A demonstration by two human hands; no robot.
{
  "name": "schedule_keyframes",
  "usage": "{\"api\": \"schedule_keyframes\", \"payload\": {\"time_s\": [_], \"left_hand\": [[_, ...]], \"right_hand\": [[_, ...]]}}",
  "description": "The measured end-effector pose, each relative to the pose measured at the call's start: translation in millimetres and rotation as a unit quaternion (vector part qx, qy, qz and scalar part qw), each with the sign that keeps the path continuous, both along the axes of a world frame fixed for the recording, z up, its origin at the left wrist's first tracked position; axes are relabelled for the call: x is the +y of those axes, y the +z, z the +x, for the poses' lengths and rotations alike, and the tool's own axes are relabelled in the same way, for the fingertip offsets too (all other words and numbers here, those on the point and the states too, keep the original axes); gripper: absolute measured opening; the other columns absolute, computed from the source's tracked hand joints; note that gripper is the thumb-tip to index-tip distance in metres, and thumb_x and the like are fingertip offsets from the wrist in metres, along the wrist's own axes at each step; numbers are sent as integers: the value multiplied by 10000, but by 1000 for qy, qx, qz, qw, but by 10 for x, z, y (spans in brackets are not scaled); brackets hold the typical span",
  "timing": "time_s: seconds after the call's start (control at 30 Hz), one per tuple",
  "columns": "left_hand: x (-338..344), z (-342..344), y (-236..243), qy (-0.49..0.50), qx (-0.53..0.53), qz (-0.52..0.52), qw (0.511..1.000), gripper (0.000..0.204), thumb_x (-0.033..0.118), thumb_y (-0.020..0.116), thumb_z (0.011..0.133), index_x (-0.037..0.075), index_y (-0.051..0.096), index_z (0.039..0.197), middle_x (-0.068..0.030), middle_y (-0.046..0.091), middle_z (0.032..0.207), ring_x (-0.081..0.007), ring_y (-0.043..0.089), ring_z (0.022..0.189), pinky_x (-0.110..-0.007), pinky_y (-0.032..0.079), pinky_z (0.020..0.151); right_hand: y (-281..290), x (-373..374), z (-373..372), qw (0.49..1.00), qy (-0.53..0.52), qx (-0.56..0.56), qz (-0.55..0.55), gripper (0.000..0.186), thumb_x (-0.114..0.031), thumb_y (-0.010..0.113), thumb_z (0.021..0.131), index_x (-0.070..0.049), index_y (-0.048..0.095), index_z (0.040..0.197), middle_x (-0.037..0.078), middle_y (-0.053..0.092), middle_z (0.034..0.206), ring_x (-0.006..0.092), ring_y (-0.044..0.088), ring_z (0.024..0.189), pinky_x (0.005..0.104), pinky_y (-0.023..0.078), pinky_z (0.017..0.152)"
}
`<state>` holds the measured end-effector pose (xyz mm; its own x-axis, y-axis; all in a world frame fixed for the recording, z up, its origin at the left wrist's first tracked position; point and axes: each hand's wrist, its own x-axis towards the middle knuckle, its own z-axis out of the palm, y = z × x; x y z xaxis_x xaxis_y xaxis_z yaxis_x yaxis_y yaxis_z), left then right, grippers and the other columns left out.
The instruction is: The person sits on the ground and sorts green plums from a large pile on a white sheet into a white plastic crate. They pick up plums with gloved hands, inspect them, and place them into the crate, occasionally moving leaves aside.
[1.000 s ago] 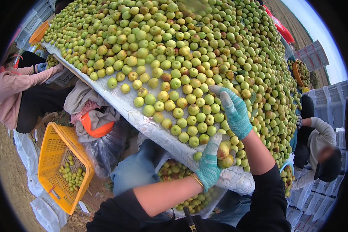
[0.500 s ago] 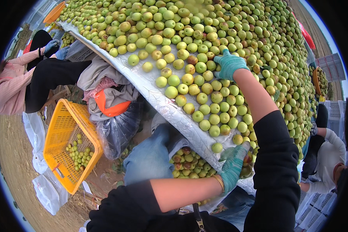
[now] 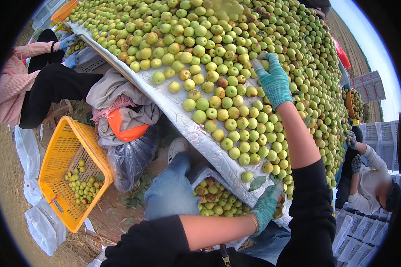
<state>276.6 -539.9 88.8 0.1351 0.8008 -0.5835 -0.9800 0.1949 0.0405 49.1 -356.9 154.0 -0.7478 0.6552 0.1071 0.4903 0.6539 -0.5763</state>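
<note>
A huge heap of small green fruits (image 3: 236, 66) lies on a sloping table covered with a white sheet (image 3: 182, 118). My right hand (image 3: 274, 82), in a teal glove, reaches far up the heap, its fingers curled around one green fruit. My left hand (image 3: 266, 205), also in a teal glove, is at the table's near edge beside a few loose fruits. Its fingers are bent and what they hold is hidden. Below it sits a container of green and reddish fruits (image 3: 214, 200). My knee in blue jeans (image 3: 171, 191) is under the table edge.
A yellow plastic basket (image 3: 60, 155) with some fruits stands on the ground at left, next to a clear bag and bundled clothes (image 3: 120, 111). One person in pink (image 3: 13, 89) works at far left, another in white (image 3: 372, 182) at right. White crates (image 3: 370, 84) are stacked beyond.
My right hand has reached higher up the heap. My left hand has dropped from the fruits to the table's near edge, above the container. The view has tilted left.
</note>
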Motion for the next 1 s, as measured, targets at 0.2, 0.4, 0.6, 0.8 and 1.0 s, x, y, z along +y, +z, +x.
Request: {"api": "schedule_keyframes", "payload": {"time_s": [0.2,0.4,0.6,0.8,1.0], "left_hand": [[-217,172,-112,18,-51,-61,997,339,371,564,914,104,559,1123,-14,586,923,-187,571,819,-295,516,724],[-341,50,0,3,-92,-149,984,388,425,578,906,122,567,1148,9,576,974,-131,555,848,-269,493,740],[-208,-206,392,39,-16,-150,988,352,433,512,951,107,571,1070,30,515,892,-85,515,769,-229,465,660],[-122,-435,479,55,-20,-170,984,221,353,602,919,166,621,1034,82,579,911,-11,555,816,-176,497,693],[-97,-544,461,-22,-1,-120,992,325,293,521,957,95,462,1208,-51,485,1120,-175,561,988,-274,523,780]], "right_hand": [[623,-2350,-381,798,400,372,-255,660,-377,689,814,35,442,1267,221,556,1106,338,563,1062,389,447,928],[308,-1989,-536,841,453,295,16,598,-394,626,850,47,497,1233,235,573,1135,347,549,1074,394,427,957],[-714,699,-291,979,-140,-70,131,316,-232,548,887,-62,567,1153,126,576,1180,299,531,1108,427,429,948],[-768,1618,-286,939,-10,-337,68,468,-186,590,822,-146,508,1281,117,562,1262,277,522,1197,451,453,954],[-886,1471,-109,908,39,-391,147,414,-312,587,853,-161,558,1237,102,653,1097,290,621,1016,430,497,872]]}}
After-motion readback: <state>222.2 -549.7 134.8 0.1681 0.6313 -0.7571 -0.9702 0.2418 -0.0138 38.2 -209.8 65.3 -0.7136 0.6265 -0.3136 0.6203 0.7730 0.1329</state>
